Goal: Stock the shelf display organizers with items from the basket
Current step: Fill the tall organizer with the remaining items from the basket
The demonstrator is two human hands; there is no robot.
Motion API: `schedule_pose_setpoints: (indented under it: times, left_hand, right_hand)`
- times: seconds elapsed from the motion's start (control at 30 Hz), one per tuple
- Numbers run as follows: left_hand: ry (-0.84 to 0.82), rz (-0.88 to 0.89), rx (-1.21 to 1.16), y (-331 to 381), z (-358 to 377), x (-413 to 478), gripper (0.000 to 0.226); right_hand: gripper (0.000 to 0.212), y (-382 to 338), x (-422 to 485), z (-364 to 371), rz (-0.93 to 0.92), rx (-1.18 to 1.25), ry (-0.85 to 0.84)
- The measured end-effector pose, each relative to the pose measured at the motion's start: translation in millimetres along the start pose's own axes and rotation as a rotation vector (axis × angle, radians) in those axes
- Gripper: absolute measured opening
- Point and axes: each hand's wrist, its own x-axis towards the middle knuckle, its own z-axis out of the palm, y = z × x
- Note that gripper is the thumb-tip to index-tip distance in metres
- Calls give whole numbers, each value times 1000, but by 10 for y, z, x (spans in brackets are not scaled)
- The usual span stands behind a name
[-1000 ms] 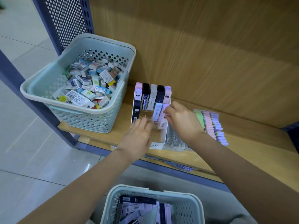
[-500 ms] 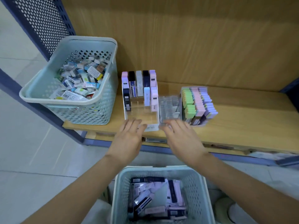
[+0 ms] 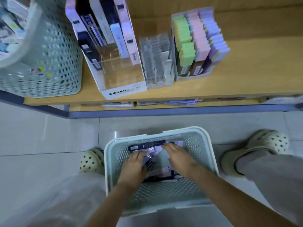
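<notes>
**Organizers on the shelf, both our hands down in the floor basket**

Organizers stand in a row on the wooden shelf, and we take the scene from its biggest parts down. That shelf runs across the top of our view, with a grey tiled floor below it. At the shelf's left end sits a large perforated basket holding small mixed packets. Just beside it stands the white organizer marked MONO, its back rows filled with tall slim boxes in pink, black, white and lilac, its front section bare. Next to that, touching or nearly so, is a clear organizer, and to its right a tray of pastel items in green, pink and purple rows.

On the floor between our feet sits the floor basket, pale teal, with dark and lilac packets lying loose inside. Cream clogs flank it on both sides.

Both our hands reach into this basket. Our left hand lies palm down on the packets, fingers curled over them; we cannot tell whether it grips one. Our right hand is spread flat with fingers extended onto the packets, holding nothing that we can see.
</notes>
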Motion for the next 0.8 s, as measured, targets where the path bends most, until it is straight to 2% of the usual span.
schedule_pose_setpoints:
  times: [0.17, 0.3, 0.47, 0.57, 0.67, 0.8]
  left_hand:
    - [23, -51, 154, -59, 102, 219, 66]
    - [39, -66, 275, -13, 171, 241, 68]
    - [140, -167, -36, -103, 221, 184, 59]
    - [107, -161, 6, -171, 239, 214, 59]
    - [70, -157, 121, -196, 242, 293, 44]
    - [-28, -132, 234, -219, 237, 388, 34]
  right_hand:
    - [71, -2, 223, 219, 11, -85, 9]
    - [65, -39, 303, 287, 56, -110, 87]
    - [41, -42, 340, 301, 47, -61, 130]
    - [39, -41, 393, 314, 35, -138, 106]
    - [38, -46, 387, 289, 18, -225, 20]
    - [40, 46, 271, 279, 84, -188, -40]
